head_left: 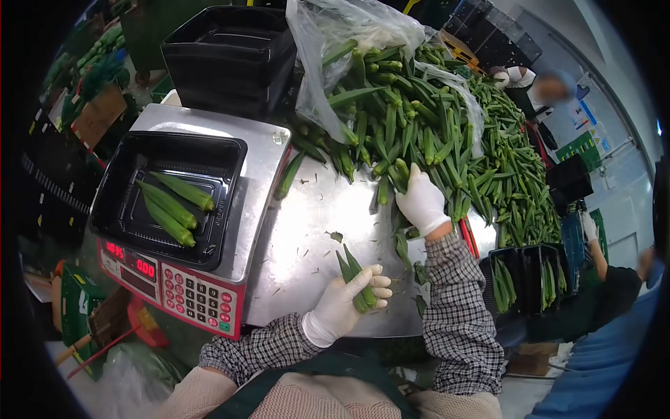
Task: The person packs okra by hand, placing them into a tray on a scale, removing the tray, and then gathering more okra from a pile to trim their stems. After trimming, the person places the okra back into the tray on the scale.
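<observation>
My left hand (347, 300), in a white glove, is closed round a couple of okra pods (357, 276) above the metal table. My right hand (423, 201), also gloved, is at the front edge of the large okra pile (412, 119), its fingers closed on an okra pod (400, 172). On the red and silver scale (262, 140) at the left rests a black plastic tray (115, 185) with three okra pods (167, 213) lying in it.
Stacked black trays (227, 70) stand behind the scale. A clear plastic bag (314, 77) lies over part of the pile. Filled okra trays (523, 279) are at the right, near a co-worker's gloved hand (590, 227). Another person stands farther back.
</observation>
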`<move>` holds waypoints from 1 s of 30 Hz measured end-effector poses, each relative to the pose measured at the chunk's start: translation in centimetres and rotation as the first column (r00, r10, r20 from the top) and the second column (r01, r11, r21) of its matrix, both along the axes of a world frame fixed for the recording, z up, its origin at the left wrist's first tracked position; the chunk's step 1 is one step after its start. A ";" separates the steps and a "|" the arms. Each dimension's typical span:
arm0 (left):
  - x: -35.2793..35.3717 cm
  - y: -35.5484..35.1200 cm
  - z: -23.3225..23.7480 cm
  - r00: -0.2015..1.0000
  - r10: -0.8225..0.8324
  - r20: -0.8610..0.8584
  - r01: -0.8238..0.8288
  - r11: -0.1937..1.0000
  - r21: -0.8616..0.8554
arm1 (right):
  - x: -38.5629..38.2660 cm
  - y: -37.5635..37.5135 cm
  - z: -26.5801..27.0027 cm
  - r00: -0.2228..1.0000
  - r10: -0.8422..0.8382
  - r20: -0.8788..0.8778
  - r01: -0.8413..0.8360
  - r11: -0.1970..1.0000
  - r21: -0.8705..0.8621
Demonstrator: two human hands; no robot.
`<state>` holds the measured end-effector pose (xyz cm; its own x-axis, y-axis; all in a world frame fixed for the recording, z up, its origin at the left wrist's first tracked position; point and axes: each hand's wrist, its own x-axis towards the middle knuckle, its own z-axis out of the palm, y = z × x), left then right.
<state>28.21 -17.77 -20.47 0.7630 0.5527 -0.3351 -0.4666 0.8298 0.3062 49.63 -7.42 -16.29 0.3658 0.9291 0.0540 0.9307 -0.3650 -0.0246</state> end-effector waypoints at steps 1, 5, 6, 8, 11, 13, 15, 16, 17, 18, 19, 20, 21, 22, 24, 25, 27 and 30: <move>0.0 0.0 0.1 1.000 -0.004 -0.006 0.004 1.000 0.000 | 0.3 -1.1 0.3 0.993 0.095 -0.074 -0.083 0.986 0.144; -0.1 0.0 0.0 1.000 -0.013 0.004 0.013 1.000 -0.005 | 1.0 -5.7 3.7 0.395 0.185 -0.900 0.153 0.953 0.263; -0.1 -0.1 0.0 1.000 -0.020 0.017 0.020 1.000 -0.004 | 0.9 -6.7 3.7 0.336 0.243 -0.910 0.151 0.939 0.307; 0.0 -0.2 0.0 0.999 -0.043 0.013 0.043 0.999 0.028 | 0.3 -8.4 3.6 0.213 0.366 -0.906 0.153 0.903 0.401; -0.2 0.0 0.1 0.989 -0.094 0.114 0.091 0.995 0.034 | -2.5 -10.7 2.9 0.404 0.523 -0.750 -0.005 0.822 0.570; -0.3 0.2 -0.4 0.944 -0.161 0.288 0.162 0.987 0.021 | -3.8 -11.9 2.4 0.590 0.637 -0.496 -0.317 0.748 0.583; -0.4 0.3 -0.3 0.940 -0.141 0.311 0.153 0.988 -0.015 | -5.3 -13.3 2.8 0.586 0.653 -0.479 -0.407 0.749 0.523; -0.4 0.3 -0.3 0.936 -0.134 0.325 0.151 0.988 -0.028 | -5.6 -13.8 2.7 0.565 0.642 -0.518 -0.404 0.763 0.504; -0.4 0.3 -0.4 0.954 -0.145 0.262 0.142 0.989 0.032 | -5.6 -14.0 2.6 0.591 0.631 -0.502 -0.383 0.768 0.514; -0.3 0.2 -0.5 0.965 -0.122 0.232 0.116 0.992 0.041 | -5.5 -14.3 2.5 0.615 0.620 -0.486 -0.362 0.770 0.525; -0.3 0.2 -0.4 0.974 -0.100 0.202 0.091 0.994 0.052 | -5.2 -14.4 2.5 0.640 0.609 -0.469 -0.341 0.772 0.537; -0.2 0.2 -0.4 0.982 -0.079 0.172 0.069 0.996 0.065 | -4.9 -14.5 2.6 0.625 0.614 -0.482 -0.312 0.763 0.566; -0.2 0.1 0.1 0.992 -0.054 0.113 0.042 0.994 0.102 | -4.8 -14.7 2.5 0.585 0.580 -0.567 -0.218 0.785 0.579; -0.1 0.1 0.0 0.992 -0.056 0.114 0.047 0.995 0.088 | -4.7 -14.9 2.3 0.535 0.548 -0.643 -0.124 0.804 0.582; 0.0 0.2 -0.1 0.991 -0.057 0.120 0.050 0.997 0.059 | -4.6 -15.4 1.9 0.482 0.528 -0.699 -0.085 0.822 0.562; 0.0 0.2 0.0 0.989 -0.058 0.133 0.055 0.998 0.029 | -4.5 -15.7 1.8 0.454 0.518 -0.725 -0.069 0.831 0.551; -0.1 0.3 0.2 0.986 -0.059 0.159 0.065 0.997 -0.033 | -4.6 -15.9 1.7 0.408 0.522 -0.749 -0.050 0.832 0.552; -0.1 0.3 0.2 0.977 -0.068 0.200 0.073 0.997 -0.021 | -4.8 -15.9 1.5 0.408 0.559 -0.722 -0.061 0.805 0.590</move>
